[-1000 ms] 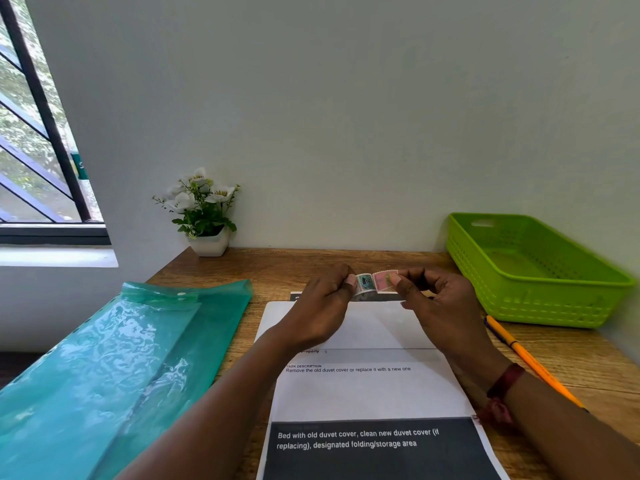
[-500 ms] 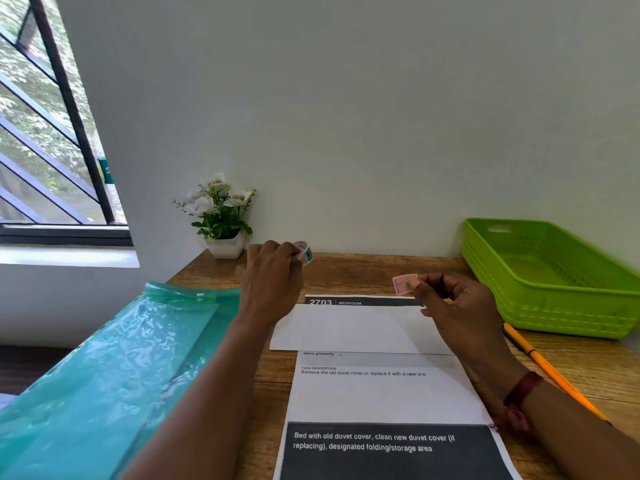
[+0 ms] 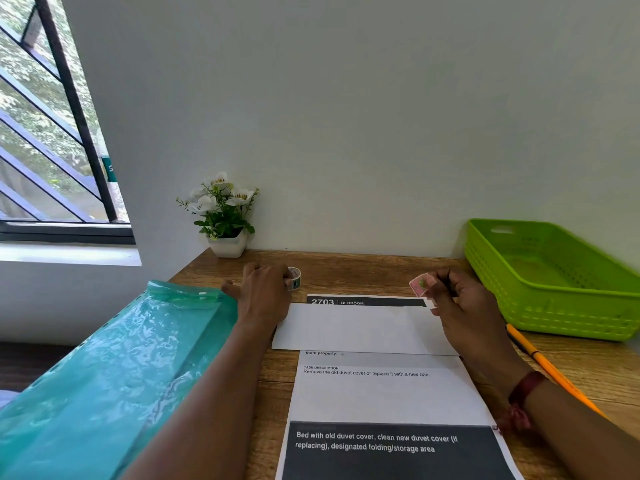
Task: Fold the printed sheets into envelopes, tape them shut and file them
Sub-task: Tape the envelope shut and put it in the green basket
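Right hand [image 3: 467,313] pinches the tape strip [image 3: 419,285] just over the folded sheet [image 3: 360,329] at its far right corner, so it is clearly the nearer hand. The sheet's long edge runs left to right. Left hand [image 3: 263,292], off its far left corner, touches the tape roll [image 3: 294,278]; grip unclear.

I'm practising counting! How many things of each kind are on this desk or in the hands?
Paper: 2 (printed black-and-white sheet, folded white paper)
Tape: 2 (small patterned tape roll, torn pink tape piece)
Green plastic basket: 1
Teal plastic folder: 1
Orange pencil: 1
White-flowered potted plant: 1
Total: 8
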Tool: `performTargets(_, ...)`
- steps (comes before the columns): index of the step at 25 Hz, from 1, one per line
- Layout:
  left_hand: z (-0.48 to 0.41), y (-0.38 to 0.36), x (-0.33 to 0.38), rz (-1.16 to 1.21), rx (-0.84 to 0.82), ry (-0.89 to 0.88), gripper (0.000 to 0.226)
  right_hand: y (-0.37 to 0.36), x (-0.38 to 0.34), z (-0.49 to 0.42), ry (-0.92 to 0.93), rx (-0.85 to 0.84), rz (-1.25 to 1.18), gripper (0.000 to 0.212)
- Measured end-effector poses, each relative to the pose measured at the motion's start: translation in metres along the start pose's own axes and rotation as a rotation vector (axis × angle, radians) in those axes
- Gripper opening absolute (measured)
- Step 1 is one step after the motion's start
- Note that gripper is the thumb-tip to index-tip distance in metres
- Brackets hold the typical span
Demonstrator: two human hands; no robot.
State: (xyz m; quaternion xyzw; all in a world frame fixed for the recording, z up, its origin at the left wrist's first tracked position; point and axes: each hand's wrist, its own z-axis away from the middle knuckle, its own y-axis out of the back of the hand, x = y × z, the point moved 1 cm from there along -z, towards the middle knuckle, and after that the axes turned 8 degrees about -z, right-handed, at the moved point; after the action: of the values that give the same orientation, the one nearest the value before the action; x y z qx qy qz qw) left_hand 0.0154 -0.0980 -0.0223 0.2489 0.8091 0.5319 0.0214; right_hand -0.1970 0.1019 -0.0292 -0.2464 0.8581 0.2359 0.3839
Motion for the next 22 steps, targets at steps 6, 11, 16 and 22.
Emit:
performTargets(6, -0.002, -0.005, -0.002, -0.003, -0.060, 0.005, 0.028, 0.002, 0.001, -0.004, 0.057, 0.009, 0.056, 0.022)
performTargets(11, -0.001, -0.005, 0.000, -0.042, -0.097, -0.012, 0.022, 0.013, 0.009, -0.011, 0.178, -0.069, 0.309, 0.013)
performTargets(16, 0.004, 0.001, 0.008, -0.095, -0.061, -0.068, 0.053, 0.021, 0.015, -0.015, 0.202, -0.097, 0.388, 0.022)
performTargets(22, 0.041, 0.020, 0.068, 0.073, 0.017, -0.504, 0.046, 0.039, 0.017, -0.025, 0.239, -0.186, 0.551, 0.014)
